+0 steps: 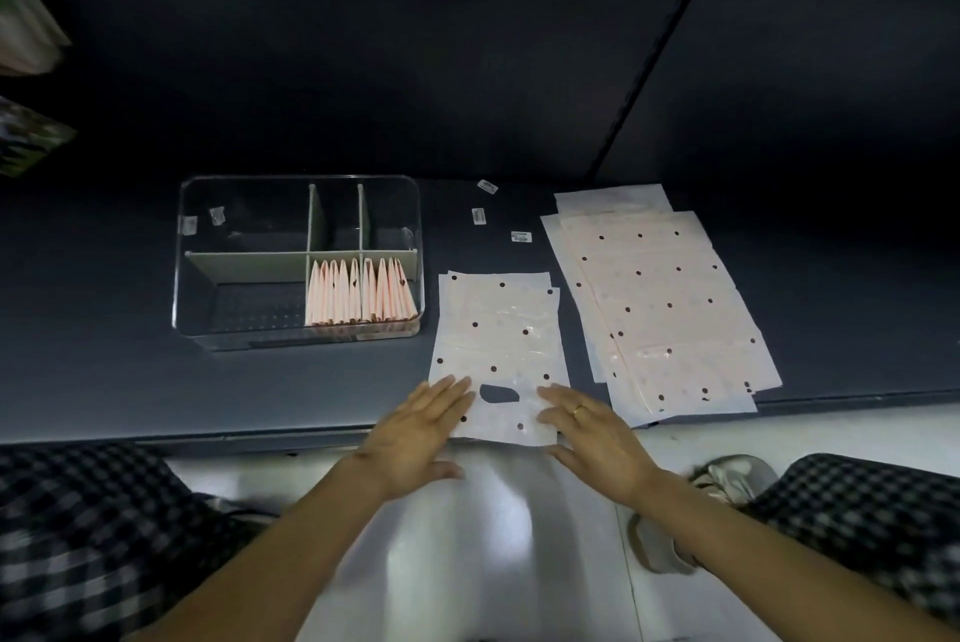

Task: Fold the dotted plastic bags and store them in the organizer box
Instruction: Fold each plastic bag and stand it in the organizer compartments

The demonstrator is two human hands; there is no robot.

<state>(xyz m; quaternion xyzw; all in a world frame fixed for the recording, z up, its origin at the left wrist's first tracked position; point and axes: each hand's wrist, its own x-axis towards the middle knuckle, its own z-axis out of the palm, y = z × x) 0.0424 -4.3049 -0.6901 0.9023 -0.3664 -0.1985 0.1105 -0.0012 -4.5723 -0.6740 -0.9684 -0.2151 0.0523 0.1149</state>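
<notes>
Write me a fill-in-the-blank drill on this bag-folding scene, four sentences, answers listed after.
1. The folded bags stand in the organizer box's front ____ compartment.
2. The left hand and right hand both rest with straight fingers on one flat ____ bag.
3. The stack of unfolded bags lies to the ____ of that bag.
4. A ____ sits on a finger of the right hand.

Answers: right; dotted; right; ring

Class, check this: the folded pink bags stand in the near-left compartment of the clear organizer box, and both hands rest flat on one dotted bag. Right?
Wrong compartment. The head view shows the folded pink bags in the clear organizer box's near-right compartment. The rest holds.
</notes>
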